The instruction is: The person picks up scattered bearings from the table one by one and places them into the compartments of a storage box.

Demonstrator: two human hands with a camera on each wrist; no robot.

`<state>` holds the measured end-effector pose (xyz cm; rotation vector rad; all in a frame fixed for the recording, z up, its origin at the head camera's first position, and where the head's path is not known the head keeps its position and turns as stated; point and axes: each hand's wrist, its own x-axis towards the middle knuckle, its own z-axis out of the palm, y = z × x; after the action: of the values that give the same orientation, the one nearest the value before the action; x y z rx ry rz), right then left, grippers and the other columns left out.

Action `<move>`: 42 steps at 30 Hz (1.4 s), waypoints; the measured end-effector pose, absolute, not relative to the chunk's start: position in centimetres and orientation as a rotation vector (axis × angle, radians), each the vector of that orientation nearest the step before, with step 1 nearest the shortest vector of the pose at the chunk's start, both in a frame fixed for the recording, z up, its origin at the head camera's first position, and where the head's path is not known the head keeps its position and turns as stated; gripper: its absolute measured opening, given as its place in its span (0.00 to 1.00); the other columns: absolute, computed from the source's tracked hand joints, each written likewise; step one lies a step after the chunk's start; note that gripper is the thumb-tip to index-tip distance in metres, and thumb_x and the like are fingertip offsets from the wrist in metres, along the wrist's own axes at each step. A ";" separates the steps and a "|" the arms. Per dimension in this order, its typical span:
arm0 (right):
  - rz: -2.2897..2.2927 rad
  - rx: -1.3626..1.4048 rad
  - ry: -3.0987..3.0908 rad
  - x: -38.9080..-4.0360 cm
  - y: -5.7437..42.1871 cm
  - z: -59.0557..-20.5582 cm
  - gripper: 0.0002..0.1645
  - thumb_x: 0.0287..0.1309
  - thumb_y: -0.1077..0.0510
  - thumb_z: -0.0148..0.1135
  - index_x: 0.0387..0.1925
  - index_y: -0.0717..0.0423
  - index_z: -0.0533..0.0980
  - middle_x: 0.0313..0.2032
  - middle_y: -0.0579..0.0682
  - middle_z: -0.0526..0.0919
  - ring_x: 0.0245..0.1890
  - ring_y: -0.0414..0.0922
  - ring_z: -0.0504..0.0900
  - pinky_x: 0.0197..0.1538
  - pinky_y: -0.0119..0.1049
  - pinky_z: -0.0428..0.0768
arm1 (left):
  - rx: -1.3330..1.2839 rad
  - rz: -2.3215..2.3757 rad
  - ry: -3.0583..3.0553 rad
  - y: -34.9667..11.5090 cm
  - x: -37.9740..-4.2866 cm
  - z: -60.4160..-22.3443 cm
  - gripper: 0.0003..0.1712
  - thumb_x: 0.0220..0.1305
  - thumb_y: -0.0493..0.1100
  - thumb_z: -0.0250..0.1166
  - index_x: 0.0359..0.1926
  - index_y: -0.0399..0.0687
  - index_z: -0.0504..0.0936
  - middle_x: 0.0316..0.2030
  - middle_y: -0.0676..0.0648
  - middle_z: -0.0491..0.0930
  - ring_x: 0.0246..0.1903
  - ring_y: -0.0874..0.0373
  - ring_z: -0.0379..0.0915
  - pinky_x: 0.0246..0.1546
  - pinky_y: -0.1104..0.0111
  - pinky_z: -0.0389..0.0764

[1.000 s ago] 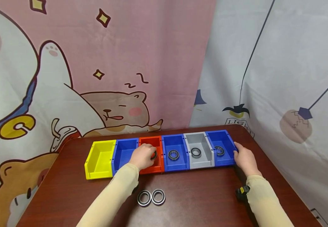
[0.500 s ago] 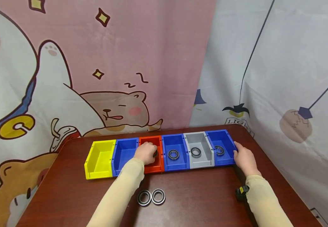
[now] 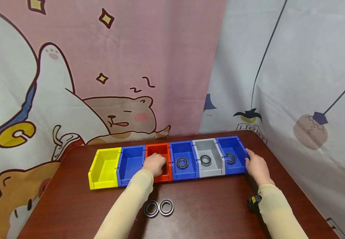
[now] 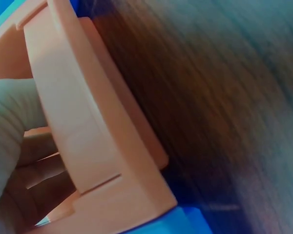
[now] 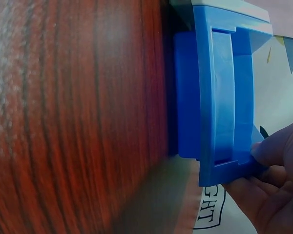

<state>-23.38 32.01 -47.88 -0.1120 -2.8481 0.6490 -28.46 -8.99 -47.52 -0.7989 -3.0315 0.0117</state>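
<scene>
My left hand (image 3: 154, 164) reaches down into the red bin (image 3: 166, 174), fingers curled round a ring bearing. Only a dark sliver of it shows beside the fingers. In the left wrist view the bin's front wall (image 4: 73, 107) hides my fingertips. At the row's right end, my right hand (image 3: 257, 167) pinches the side wall of a blue bin (image 3: 230, 144), thumb inside and fingers outside. One bearing (image 3: 230, 158) lies in that bin. Another bearing (image 3: 205, 160) rests in the grey bin (image 3: 205, 144), and one more bearing (image 3: 182, 163) in the middle blue bin (image 3: 181, 147).
Two bearings, a left one (image 3: 151, 208) and a right one (image 3: 166, 207), lie side by side on the brown table (image 3: 208, 212). A yellow bin (image 3: 106, 166) and a left blue bin (image 3: 131, 162) complete the joined row. A printed curtain (image 3: 184, 66) hangs behind.
My left hand has moved slightly right and lower into the red bin, and the bearing in it shows less than before. The right hand keeps its hold on the blue bin.
</scene>
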 end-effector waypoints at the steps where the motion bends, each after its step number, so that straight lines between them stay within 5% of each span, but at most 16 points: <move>1: 0.651 -0.113 -2.849 -23.4 32.0 -47.9 0.29 0.66 0.67 0.52 0.65 0.76 0.63 0.56 0.78 0.71 0.54 0.72 0.73 0.55 0.64 0.71 | -0.799 0.017 -3.031 -9.0 -28.4 -47.5 0.10 0.48 0.38 0.76 0.33 0.51 0.86 0.29 0.50 0.81 0.32 0.53 0.73 0.39 0.60 0.81; 15: 0.657 -0.108 -2.837 -23.3 32.1 -48.0 0.28 0.66 0.67 0.52 0.65 0.76 0.63 0.57 0.78 0.71 0.54 0.72 0.73 0.55 0.64 0.71 | -0.856 -0.054 -2.847 -9.5 -28.3 -47.9 0.12 0.49 0.42 0.75 0.37 0.47 0.85 0.32 0.47 0.80 0.33 0.50 0.75 0.38 0.59 0.81; 28: 0.659 -0.100 -2.836 -23.4 32.2 -48.0 0.28 0.66 0.67 0.53 0.65 0.76 0.63 0.57 0.78 0.71 0.54 0.72 0.73 0.55 0.64 0.71 | -0.832 -0.493 -2.793 -11.7 -25.9 -45.3 0.20 0.57 0.40 0.72 0.52 0.42 0.84 0.47 0.43 0.83 0.47 0.48 0.79 0.51 0.55 0.79; 42: 0.662 -0.101 -2.842 -23.5 32.3 -48.2 0.28 0.66 0.67 0.52 0.65 0.76 0.63 0.57 0.78 0.71 0.54 0.72 0.73 0.55 0.64 0.71 | -0.946 -0.674 -2.775 -12.8 -22.2 -44.1 0.25 0.57 0.41 0.72 0.57 0.43 0.81 0.51 0.44 0.82 0.52 0.48 0.78 0.56 0.54 0.75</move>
<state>-23.46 32.28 -48.17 -0.1014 -2.8421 0.6619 -22.18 -12.77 -44.12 -0.9458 -2.7747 -0.6738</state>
